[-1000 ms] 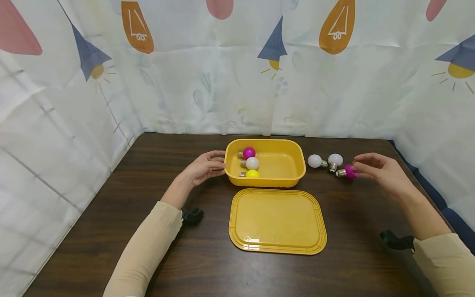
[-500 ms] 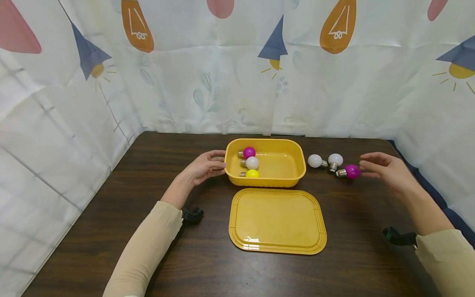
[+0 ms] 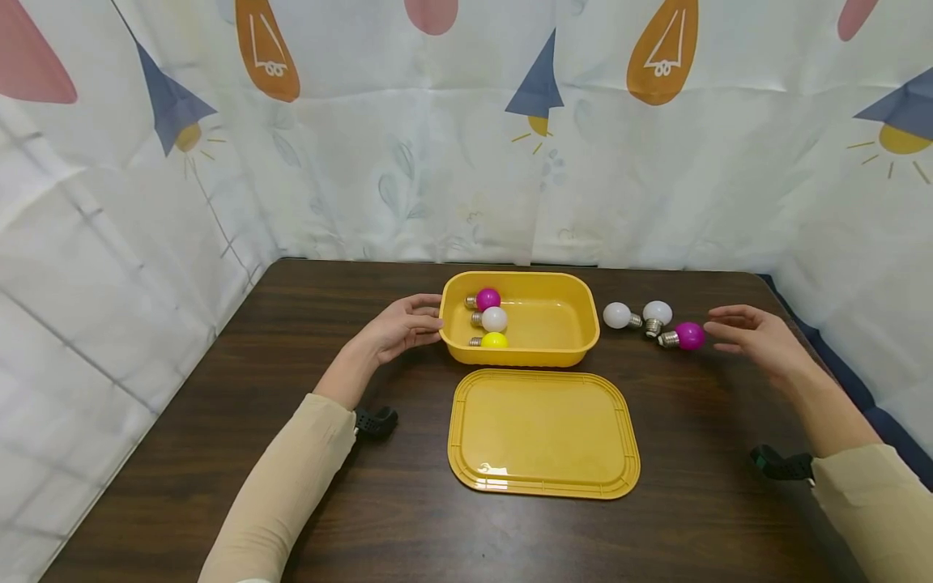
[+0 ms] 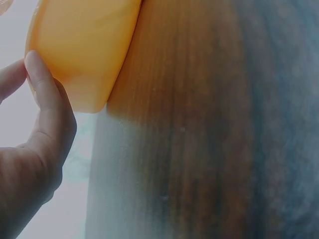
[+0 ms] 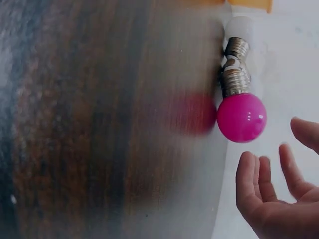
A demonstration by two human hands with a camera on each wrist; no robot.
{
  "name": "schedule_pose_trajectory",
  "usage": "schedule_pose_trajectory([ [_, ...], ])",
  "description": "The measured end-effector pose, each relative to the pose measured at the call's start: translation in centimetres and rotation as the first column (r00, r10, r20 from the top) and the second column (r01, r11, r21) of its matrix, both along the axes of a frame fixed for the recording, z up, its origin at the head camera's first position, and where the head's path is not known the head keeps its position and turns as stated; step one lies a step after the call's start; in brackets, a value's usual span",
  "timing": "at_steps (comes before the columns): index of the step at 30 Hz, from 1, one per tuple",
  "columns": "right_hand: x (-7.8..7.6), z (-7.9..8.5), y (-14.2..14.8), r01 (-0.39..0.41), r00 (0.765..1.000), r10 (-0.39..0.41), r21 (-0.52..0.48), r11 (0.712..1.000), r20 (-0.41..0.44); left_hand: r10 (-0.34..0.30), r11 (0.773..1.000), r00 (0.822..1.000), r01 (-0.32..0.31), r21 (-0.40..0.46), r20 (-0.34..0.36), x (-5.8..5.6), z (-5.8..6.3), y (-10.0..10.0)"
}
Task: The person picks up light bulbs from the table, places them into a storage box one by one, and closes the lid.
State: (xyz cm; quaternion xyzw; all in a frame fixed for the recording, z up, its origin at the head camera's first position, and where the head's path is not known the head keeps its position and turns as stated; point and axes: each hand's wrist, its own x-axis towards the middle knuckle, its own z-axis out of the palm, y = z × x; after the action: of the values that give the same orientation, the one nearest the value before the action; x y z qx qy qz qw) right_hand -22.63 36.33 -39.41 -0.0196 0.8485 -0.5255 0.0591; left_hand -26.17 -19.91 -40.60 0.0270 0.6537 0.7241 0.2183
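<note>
A yellow plastic bin (image 3: 561,324) stands on the table, with a magenta light bulb (image 3: 488,300), a white bulb (image 3: 494,319) and a yellow bulb (image 3: 495,340) lying along its left side. My left hand (image 3: 397,330) touches the bin's left end with extended fingertips; the left wrist view shows them against the bin wall (image 4: 84,55). To the right lies another magenta bulb (image 3: 689,336), screw base pointing left. My right hand (image 3: 754,336) hovers just beside it with loosely bent fingers, holding nothing. In the right wrist view a gap separates the fingertips from this magenta bulb (image 5: 241,118).
Two white bulbs, a left one (image 3: 617,316) and a right one (image 3: 658,313), lie between the bin and the loose magenta bulb. A flat yellow lid (image 3: 544,433) lies in front of the bin. A patterned curtain (image 3: 452,162) hangs behind the dark wooden table (image 3: 394,502).
My right hand has drawn back to the right, off the loose magenta bulb, which stays in place and is now fully visible. My left hand keeps its place at the bin.
</note>
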Motion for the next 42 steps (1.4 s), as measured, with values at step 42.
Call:
schedule_pose_trajectory([
  [42, -1.9, -0.7, -0.4, -0.124, 0.98, 0.116, 0.034, 0.992, 0.163, 0.014, 1.0, 1.0, -0.014, -0.013, 0.014, 0.1, 0.5, 0.1],
])
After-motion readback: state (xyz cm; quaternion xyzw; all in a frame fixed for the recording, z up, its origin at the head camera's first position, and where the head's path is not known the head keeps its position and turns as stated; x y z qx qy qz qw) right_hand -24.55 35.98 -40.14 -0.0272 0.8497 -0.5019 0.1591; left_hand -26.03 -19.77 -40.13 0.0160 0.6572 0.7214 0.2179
